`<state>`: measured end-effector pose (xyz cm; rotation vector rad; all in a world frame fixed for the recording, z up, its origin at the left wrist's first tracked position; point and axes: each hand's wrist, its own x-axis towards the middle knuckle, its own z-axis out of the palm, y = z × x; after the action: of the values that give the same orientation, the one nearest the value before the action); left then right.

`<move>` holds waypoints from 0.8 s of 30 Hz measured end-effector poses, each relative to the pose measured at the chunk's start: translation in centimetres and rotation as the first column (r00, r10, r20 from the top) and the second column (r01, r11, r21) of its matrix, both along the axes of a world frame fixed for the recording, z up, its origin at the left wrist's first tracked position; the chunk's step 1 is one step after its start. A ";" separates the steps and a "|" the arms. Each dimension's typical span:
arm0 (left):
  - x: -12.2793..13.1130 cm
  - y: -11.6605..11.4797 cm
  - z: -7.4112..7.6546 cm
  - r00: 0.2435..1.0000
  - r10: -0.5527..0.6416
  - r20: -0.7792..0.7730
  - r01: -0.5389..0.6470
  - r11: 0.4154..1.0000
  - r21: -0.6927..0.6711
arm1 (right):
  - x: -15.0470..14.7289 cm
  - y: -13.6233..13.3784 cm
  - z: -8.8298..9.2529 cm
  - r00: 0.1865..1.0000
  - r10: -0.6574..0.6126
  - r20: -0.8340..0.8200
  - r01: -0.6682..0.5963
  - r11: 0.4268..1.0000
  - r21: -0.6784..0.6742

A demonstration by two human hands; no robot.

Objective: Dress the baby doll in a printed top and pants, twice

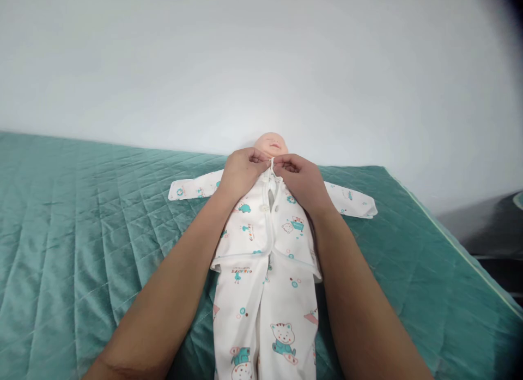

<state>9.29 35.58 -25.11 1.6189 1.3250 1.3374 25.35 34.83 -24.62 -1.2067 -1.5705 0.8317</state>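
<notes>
A baby doll [270, 144] lies on its back, dressed in a white printed baby jacket [249, 219] and matching trousers [286, 309]. Both sleeves stretch out sideways. At the doll's neck, my left hand [244, 170] pinches one side of the jacket's collar. My right hand [300, 176] is closed on the collar's other side, close against the left. The two front edges meet at the top, while a narrow gap shows between them at the chest. Small buttons or snaps sit along the front edges. My fingers hide part of the collar.
A green quilted bedspread [102, 233] lies under the doll. Behind the doll's head rises a pale wall [245, 59]. The bedspread's edge [441, 227] runs down the right side, with a dark area beyond it.
</notes>
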 end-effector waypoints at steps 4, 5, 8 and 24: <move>0.0 -0.3 0.2 1.000 -0.023 -0.017 0.023 0.999 -0.028 | 0.2 -0.1 0.2 0.999 0.001 0.042 0.000 1.000 -0.017; 0.0 -0.3 0.3 1.000 -0.023 -0.021 0.022 0.999 -0.036 | 0.2 -0.1 0.2 0.998 -0.006 0.058 0.008 1.000 -0.023; 0.0 -0.4 0.6 0.999 -0.020 -0.044 0.018 0.999 -0.036 | 0.2 -0.2 0.4 0.996 -0.018 0.085 0.022 0.999 -0.046; 0.7 -1.2 1.3 0.987 0.036 -0.156 -0.044 0.998 -0.047 | -0.1 -0.6 0.4 0.997 -0.027 0.078 0.030 0.999 -0.035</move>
<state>10.03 34.36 -23.77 1.6990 1.4782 1.2114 25.26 34.26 -24.24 -1.2985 -1.6030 0.8058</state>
